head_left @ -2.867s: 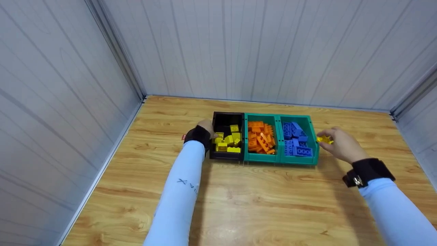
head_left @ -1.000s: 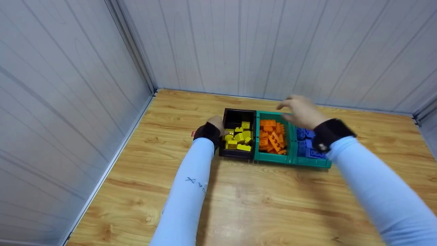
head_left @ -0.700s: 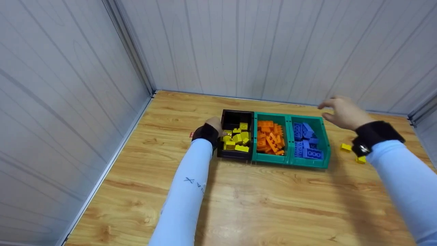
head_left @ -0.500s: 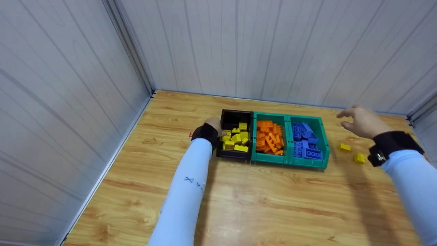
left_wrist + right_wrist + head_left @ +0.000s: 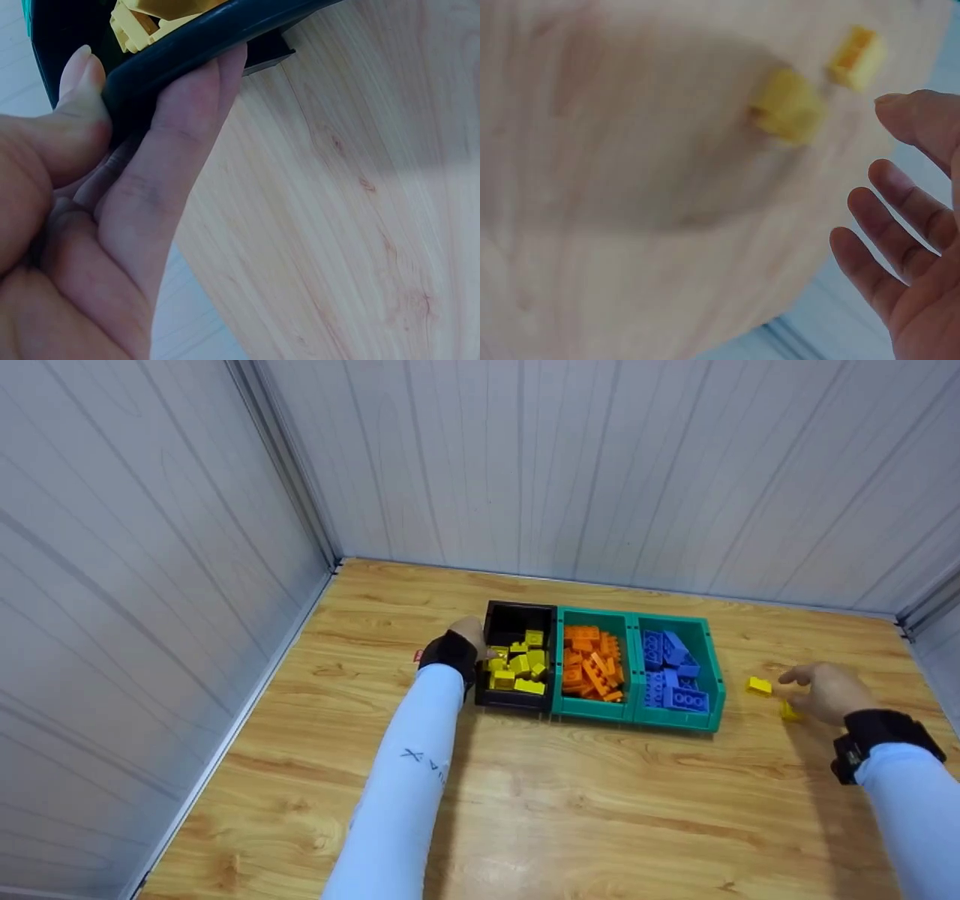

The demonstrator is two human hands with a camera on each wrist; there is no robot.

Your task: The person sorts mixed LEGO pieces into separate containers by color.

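My left hand point(image 5: 470, 634) pinches the left wall of a black bin point(image 5: 187, 52). In the left wrist view its thumb lies inside the rim and the fingers press the outer side. Several yellow toy building bricks point(image 5: 529, 661) fill the front part of this bin. On the table's right side lie two yellow bricks, one brick point(image 5: 759, 685) to the left of my right hand point(image 5: 829, 694) and another brick point(image 5: 789, 711) partly covered by its thumb in the head view. The right hand hovers with spread fingers and holds nothing; the right wrist view shows both bricks apart from it.
Beside the black bin stand two joined green bins, the middle green bin point(image 5: 592, 708) with orange bricks point(image 5: 591, 660) and the right green bin point(image 5: 718, 682) with blue bricks point(image 5: 675, 671). Pale panel walls point(image 5: 562, 472) enclose the wooden table point(image 5: 562, 810) at the back and sides.
My right hand first held yellow bricks, then was seen empty over the green bins. It has since swung right and lowered towards two bricks on the table. My left hand stays at the black bin.
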